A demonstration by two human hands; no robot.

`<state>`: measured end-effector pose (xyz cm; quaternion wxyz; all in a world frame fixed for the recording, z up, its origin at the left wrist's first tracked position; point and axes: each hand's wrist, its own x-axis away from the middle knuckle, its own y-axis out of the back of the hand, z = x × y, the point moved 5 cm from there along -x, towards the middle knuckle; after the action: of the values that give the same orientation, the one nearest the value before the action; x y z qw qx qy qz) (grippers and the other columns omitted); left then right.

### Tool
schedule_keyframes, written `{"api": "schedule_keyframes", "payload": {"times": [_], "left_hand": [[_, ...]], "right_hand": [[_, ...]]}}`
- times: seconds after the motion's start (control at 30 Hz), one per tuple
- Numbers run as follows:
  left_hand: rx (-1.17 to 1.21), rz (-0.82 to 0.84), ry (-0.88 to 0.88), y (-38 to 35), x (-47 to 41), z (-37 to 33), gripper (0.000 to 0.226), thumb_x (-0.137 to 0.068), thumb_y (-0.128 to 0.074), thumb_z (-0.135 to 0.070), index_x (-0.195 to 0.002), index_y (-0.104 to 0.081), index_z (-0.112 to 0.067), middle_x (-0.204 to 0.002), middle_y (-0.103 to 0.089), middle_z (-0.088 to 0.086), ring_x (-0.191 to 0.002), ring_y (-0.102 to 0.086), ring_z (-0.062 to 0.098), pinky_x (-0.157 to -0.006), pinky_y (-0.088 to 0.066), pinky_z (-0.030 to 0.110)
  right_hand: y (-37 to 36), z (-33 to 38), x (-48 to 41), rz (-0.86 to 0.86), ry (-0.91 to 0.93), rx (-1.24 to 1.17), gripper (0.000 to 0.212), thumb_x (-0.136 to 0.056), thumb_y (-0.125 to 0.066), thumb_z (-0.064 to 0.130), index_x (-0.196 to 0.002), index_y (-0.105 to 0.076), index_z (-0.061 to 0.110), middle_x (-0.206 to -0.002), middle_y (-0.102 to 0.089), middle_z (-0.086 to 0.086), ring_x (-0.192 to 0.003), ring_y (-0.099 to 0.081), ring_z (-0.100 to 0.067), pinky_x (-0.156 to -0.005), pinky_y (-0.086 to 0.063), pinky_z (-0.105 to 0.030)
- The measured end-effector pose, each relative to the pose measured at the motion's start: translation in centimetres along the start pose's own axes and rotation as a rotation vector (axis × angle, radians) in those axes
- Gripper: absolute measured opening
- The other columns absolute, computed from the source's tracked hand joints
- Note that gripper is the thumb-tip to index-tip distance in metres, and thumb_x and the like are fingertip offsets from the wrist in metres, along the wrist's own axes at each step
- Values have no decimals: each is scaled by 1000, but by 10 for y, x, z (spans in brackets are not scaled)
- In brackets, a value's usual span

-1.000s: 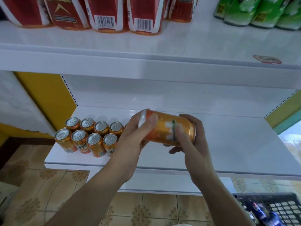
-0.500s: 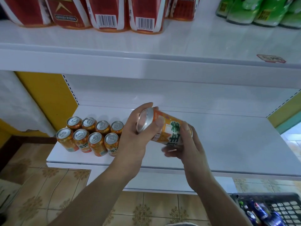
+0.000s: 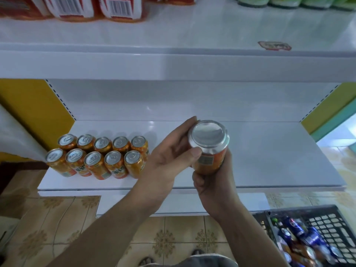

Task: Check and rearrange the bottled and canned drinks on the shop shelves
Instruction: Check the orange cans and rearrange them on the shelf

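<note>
Both my hands hold one orange drink can (image 3: pixel 209 151) above the lower white shelf (image 3: pixel 269 162). Its silver bottom end faces the camera. My left hand (image 3: pixel 169 160) grips the can's upper rim with thumb and fingers. My right hand (image 3: pixel 213 187) wraps around the can's body from below. Several matching orange cans (image 3: pixel 96 157) stand upright in two rows at the shelf's left end.
The upper shelf (image 3: pixel 173 64) carries red cartons (image 3: pixel 119 8) at the left and green bottles (image 3: pixel 289 1) at the right. A black crate (image 3: pixel 327 226) with blue cans and bottles sits on the tiled floor at the lower right.
The can has turned from lying sideways to having its silver end face the camera. The camera came closer to the shelf and both hands shifted right.
</note>
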<state>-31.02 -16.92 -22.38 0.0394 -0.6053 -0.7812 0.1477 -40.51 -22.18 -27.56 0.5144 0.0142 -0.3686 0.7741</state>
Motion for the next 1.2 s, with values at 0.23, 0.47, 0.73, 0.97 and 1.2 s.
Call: {"api": "schedule_keyframes", "payload": {"times": [0.23,0.47,0.73,0.97,1.2], "left_hand": [[-36,-17,49,-43,0,20,53,-85,-57,-3,-135,-50,-20,-120,-69,-14,-115,-61,1,-88,-49,17],[-2,-98,80,-82,13,49,55,-81,-60,-1,-134,-50,-9,-123,-68,-2,-116,-62,9,-93,-51,22],[-19,-48,57,-108,40,51,53,-79,-64,0,-128,-51,-17,-117,-68,-10,-117,-60,8,-97,-49,25],[124,-99,52,-126,92,56,44,-81,-55,-4,-119,-61,-23,-116,-71,-8,-116,-62,10,-101,-49,29],[213,-113,114,-169,131,70,30,-83,-71,-9,-108,-60,-19,-99,-71,-7,-89,-70,10,-74,-55,21]], "right_hand": [[42,11,8,-4,-58,-42,71,-105,-26,54,-58,-73,30,-56,-59,4,-41,-38,-7,-41,-24,-20],[94,11,8,25,-57,-53,65,-105,-24,51,-66,-69,25,-56,-56,2,-38,-34,-10,-42,-14,-26],[119,9,30,6,-47,-48,56,-102,-29,54,-71,-63,22,-62,-47,-2,-42,-34,-11,-40,-21,-24],[125,1,85,34,-32,-88,60,-102,-33,47,-66,-75,26,-64,-60,4,-53,-49,-9,-46,-33,-20],[177,-8,139,27,-2,-42,45,-93,-42,47,-112,-64,12,-93,-64,-6,-86,-54,-18,-70,-39,-31]]}}
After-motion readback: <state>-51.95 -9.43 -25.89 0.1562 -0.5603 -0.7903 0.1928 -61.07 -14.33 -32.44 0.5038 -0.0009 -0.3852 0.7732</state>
